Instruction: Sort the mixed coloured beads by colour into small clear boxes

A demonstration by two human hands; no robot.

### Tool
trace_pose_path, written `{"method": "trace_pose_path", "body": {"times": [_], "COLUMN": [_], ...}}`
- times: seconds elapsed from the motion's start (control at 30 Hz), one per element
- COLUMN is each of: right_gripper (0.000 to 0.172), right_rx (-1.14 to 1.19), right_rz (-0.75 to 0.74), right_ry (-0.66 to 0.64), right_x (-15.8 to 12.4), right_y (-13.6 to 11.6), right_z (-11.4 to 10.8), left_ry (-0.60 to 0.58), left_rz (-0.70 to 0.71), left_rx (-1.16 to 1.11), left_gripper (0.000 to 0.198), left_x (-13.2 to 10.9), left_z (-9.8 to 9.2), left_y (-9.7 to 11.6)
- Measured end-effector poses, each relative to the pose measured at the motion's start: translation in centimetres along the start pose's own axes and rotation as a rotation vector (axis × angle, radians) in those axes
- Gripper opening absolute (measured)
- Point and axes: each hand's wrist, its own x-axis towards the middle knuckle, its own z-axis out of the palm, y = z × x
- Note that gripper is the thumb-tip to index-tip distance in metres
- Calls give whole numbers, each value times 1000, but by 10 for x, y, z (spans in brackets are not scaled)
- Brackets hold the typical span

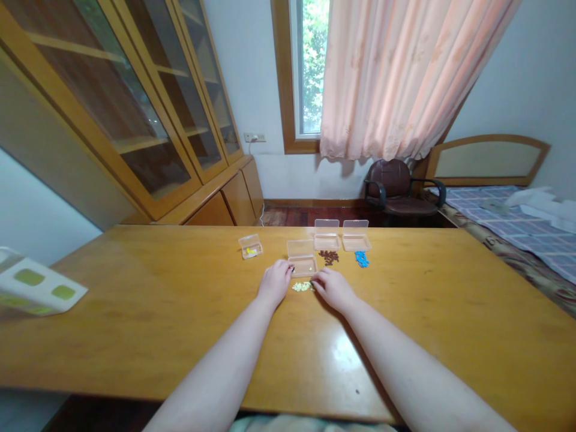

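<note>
My left hand [275, 281] rests on the wooden table [135, 288], fingers curled, touching the left edge of an open clear plastic box [302, 261]. My right hand [332, 287] lies just right of a small pile of pale yellow pieces [301, 287], fingers bent in a pinch at the pile's edge. What the fingertips hold is too small to make out. Behind the box lie a heap of dark brown pieces [329, 257] and a heap of blue pieces [361, 259].
Two more open clear boxes [327, 235] [356, 236] stand behind the heaps. A closed small box [251, 246] with yellow contents sits further left. A white and green carton [36, 288] lies at the table's left end. An armchair [398, 189] and a bed [517, 234] are beyond.
</note>
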Motion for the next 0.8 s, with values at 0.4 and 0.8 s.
{"method": "trace_pose_path", "body": {"times": [0.4,0.8], "right_gripper": [19,19], "right_rx": [-31,294], "right_rz": [-35,293], "right_ry": [9,225], "right_x": [-2,21], "right_y": [0,13], "right_z": [-1,15], "left_ry": [-181,-280], "left_rz": [212,130], "left_rx": [-43,-99], "left_gripper": [19,13], "left_x": [-16,-17], "left_z": [-18,-24], "left_y": [-5,-5]}}
